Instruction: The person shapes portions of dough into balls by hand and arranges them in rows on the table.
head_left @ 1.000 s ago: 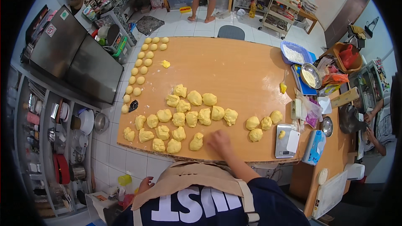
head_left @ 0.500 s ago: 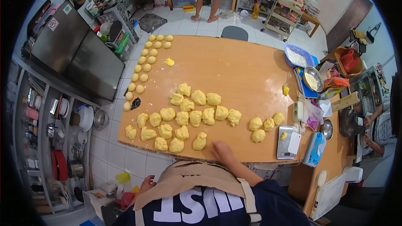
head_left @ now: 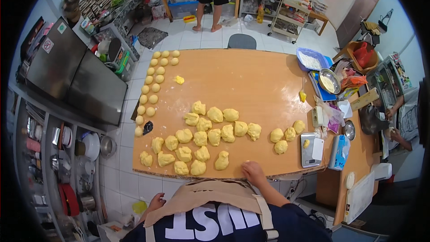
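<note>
My right hand rests on the front edge of the wooden table, its fingers laid on the top and nothing seen in them. Nearest to it is a lump of yellow dough, a little to its left. Beside my apron, below the table edge, my left hand hangs empty with fingers loosely apart. Several rough dough lumps lie in uneven rows across the front left. Smooth dough balls line the left edge. A small group of rounder lumps sits by the digital scale, which has a dough scrap on it.
Along the right side stand a blue-purple basin of flour, a metal bowl and a blue packet. A grey stool is beyond the far edge. One person stands at the back; another's hands show at the far right.
The view has shifted, so the table and dough appear lower. My right hand stays at the table edge, and my left hand still hangs at my side. No dough has visibly moved.
</note>
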### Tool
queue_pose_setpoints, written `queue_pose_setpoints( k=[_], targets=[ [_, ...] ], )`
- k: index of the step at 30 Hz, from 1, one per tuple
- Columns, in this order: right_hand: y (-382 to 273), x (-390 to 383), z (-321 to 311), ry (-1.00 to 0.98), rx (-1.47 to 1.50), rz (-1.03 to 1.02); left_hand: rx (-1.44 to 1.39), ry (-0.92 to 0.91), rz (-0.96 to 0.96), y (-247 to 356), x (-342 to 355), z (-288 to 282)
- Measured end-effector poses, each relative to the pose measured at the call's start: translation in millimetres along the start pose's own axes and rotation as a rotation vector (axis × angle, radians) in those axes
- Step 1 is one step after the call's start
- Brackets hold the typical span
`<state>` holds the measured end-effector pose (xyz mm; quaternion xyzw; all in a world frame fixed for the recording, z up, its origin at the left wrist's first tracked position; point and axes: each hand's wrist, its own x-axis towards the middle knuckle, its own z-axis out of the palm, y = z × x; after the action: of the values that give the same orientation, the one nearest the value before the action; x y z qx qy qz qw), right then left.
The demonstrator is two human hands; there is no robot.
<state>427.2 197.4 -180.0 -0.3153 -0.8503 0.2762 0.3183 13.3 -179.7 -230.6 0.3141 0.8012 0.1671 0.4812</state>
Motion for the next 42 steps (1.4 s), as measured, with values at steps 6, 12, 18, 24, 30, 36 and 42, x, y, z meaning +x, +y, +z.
queue_pose_setpoints(
  k=[6,12,18,24,30,36,42],
  targets=[
    [8,50,-1,0.079,-0.382,0.392,-0.068,-0.057,-0.064,-41,44,-45],
    [-26,17,37,0.19,-0.229,0.033,-0.114,-0.095,0.021,-38,63,-68],
    [2,25,-9,0.097,-0.442,0.363,0.025,-0.081,0.015,-44,59,-67],
    [-25,41,49,0.172,-0.321,0.276,0.063,-0.176,-0.034,-67,53,-55],
    [-9,-6,-3,0.095,-0.237,0.266,0.024,-0.16,-0.038,-63,61,-62],
    [-23,60,40,0.337,-0.477,0.463,0.02,-0.173,-0.045,-67,60,-62],
    [-4,-13,19,0.06,-0.242,0.098,0.012,-0.174,-0.051,-71,62,-64]
  ],
)
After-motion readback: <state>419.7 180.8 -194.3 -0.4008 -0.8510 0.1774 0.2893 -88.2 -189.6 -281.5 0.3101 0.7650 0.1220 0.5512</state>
